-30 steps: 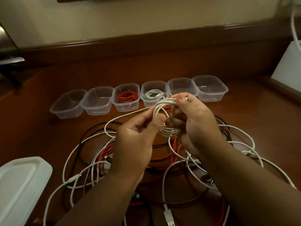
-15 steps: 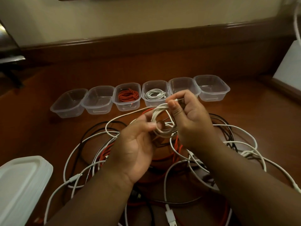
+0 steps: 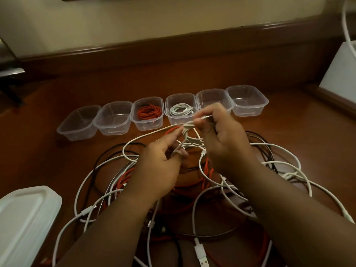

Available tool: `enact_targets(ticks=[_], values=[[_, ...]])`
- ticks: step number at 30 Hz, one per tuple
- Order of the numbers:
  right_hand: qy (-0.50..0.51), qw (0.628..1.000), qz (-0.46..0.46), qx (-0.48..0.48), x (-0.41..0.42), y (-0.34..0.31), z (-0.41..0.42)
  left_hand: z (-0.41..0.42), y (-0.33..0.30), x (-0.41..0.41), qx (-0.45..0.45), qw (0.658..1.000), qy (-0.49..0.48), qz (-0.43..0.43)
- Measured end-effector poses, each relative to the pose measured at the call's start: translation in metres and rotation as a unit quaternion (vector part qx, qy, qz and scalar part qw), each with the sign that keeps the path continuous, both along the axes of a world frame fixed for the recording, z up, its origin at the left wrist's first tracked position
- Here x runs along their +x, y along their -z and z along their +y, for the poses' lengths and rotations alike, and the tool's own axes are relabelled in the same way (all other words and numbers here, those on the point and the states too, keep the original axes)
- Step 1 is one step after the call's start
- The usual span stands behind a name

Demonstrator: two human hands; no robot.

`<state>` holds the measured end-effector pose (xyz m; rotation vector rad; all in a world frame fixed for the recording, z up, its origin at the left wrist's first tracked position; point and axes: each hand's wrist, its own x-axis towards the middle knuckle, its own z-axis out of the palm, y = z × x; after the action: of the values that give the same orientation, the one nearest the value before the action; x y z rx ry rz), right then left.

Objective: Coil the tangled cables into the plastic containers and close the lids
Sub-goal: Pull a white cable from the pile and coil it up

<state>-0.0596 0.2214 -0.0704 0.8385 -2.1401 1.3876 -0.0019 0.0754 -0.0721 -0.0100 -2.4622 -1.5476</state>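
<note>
Two of the six clear plastic containers in the far row were filled: one held a coiled red cable (image 3: 148,112), braided-looking and matte, and the one just right of it held a coiled white cable (image 3: 181,110), smooth and glossy. The other four, thin-walled, rounded-cornered tubs, stood bare, among them the far-left container (image 3: 79,122) and the far-right container (image 3: 247,101). None had a lid on; a stack of frosted white lids (image 3: 25,214) lay at the near left of the brown wooden table (image 3: 57,160).

A third coil (image 3: 189,132), white and only partly wound, hung between the hands above the tangle. The right hand (image 3: 223,139) pinched its top, with a metal plug tip showing at the fingertips; the left hand (image 3: 163,160) pinched the loose strand feeding in. By my reckoning most of the work remained: a heap of white, black and red cables (image 3: 212,189) lay tangled on the near table.
</note>
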Motion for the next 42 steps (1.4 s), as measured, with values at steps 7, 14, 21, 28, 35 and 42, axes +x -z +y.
enact_targets(ticks=[7,14,21,28,35,42], values=[[-0.178,0.752,-0.477,-0.418,-0.009,-0.01,0.002,-0.008,-0.003,-0.008,0.195,0.98,-0.033,-0.018],[-0.24,0.696,-0.481,-0.477,0.002,-0.007,-0.012,-0.005,0.001,-0.011,0.401,0.914,-0.044,-0.041],[-0.044,0.938,-0.277,-0.203,0.008,0.0,-0.012,0.012,-0.002,-0.002,0.369,0.925,-0.09,0.024],[0.002,0.989,-0.142,0.041,-0.005,0.008,-0.008,0.01,-0.002,-0.004,0.426,0.903,-0.056,0.009],[-0.016,0.987,-0.151,0.051,-0.005,0.007,-0.008,0.009,0.006,-0.01,0.538,0.842,-0.04,0.001],[-0.056,0.976,-0.204,0.054,-0.009,0.008,-0.007,0.004,0.004,-0.013,0.517,0.854,-0.063,0.017]])
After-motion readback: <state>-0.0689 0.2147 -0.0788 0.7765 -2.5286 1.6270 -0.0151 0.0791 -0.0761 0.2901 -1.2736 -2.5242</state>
